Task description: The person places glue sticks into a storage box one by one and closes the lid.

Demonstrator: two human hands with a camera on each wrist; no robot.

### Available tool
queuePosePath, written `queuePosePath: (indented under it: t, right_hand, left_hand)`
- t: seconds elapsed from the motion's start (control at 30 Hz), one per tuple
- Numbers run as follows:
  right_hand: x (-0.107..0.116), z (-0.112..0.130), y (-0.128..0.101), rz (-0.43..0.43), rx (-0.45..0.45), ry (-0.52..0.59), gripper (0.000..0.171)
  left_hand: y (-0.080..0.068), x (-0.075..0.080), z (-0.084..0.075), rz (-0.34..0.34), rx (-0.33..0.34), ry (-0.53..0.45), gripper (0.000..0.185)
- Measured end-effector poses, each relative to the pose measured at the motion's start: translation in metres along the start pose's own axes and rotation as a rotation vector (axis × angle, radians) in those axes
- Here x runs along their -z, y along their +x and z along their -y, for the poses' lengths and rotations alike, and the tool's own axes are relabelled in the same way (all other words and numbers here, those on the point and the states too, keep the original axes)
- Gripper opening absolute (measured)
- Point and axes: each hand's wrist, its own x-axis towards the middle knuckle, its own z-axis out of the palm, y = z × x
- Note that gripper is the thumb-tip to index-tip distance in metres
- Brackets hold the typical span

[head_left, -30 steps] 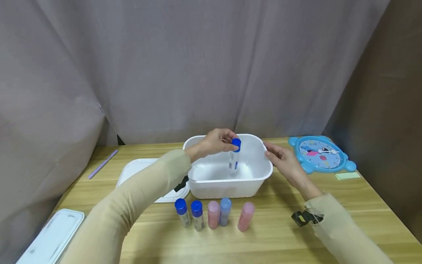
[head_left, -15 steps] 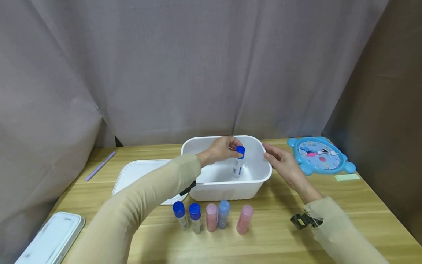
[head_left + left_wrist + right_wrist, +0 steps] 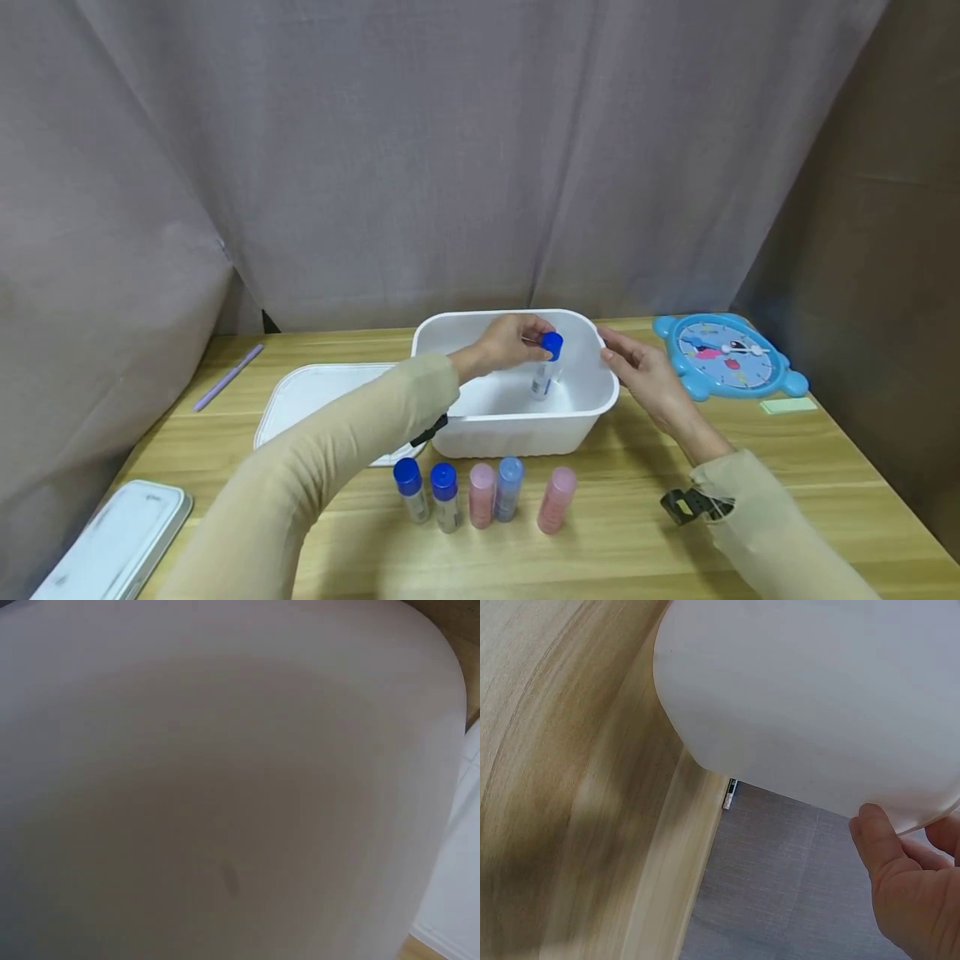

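- At the centre of the wooden table (image 3: 675, 550): a white tub (image 3: 517, 429), open at the top, with the person's two hands at it.
- Left hand (image 3: 510, 342): reaches over the tub's near-left rim; thumb and fingers curl round and pinch the blue cap of a small bottle (image 3: 547, 375).
- Small bottle: white body with a blue cap, standing slightly tilted inside the tub, its base at or near the tub floor; contact with the floor cannot be told.
- Right hand (image 3: 641, 371): rests against the tub's right wall at the rim, fingers relaxed and close together. In the right wrist view the thumb (image 3: 881, 847) touches the tub's edge (image 3: 930, 817).
- Left wrist view: filled almost wholly by the tub's white surface (image 3: 225, 787); no fingers show.
- In front of the tub: a row of five capped bottles, all upright or nearly so and apart from both hands: two with dark blue caps (image 3: 411, 487) (image 3: 445, 496), a pink one (image 3: 482, 494), a pale blue one (image 3: 510, 486) and a second pink one (image 3: 557, 497).
- Left of the tub: a flat white lid (image 3: 315, 396), partly under the left sleeve; a second white lid (image 3: 120, 542) at the table's near-left corner; a purple straw (image 3: 228, 377) towards the back.
- Right of the tub: a blue toy clock (image 3: 727, 354) lying flat, with a green note (image 3: 787, 404) beside it.
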Motion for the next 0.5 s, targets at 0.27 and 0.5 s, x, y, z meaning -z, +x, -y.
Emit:
queuePosePath:
  t: [0.27,0.5]
  right_hand:
    - [0.003,-0.004,0.002,-0.011,0.01,-0.003,0.053]
    - [0.004,-0.002,0.002,-0.01,0.007,-0.032,0.053]
  left_hand:
    - [-0.023,0.029,-0.013,0.111,-0.045,0.001,0.053]
    - [-0.087,0.079,-0.009,0.264,-0.148,-0.174,0.036]
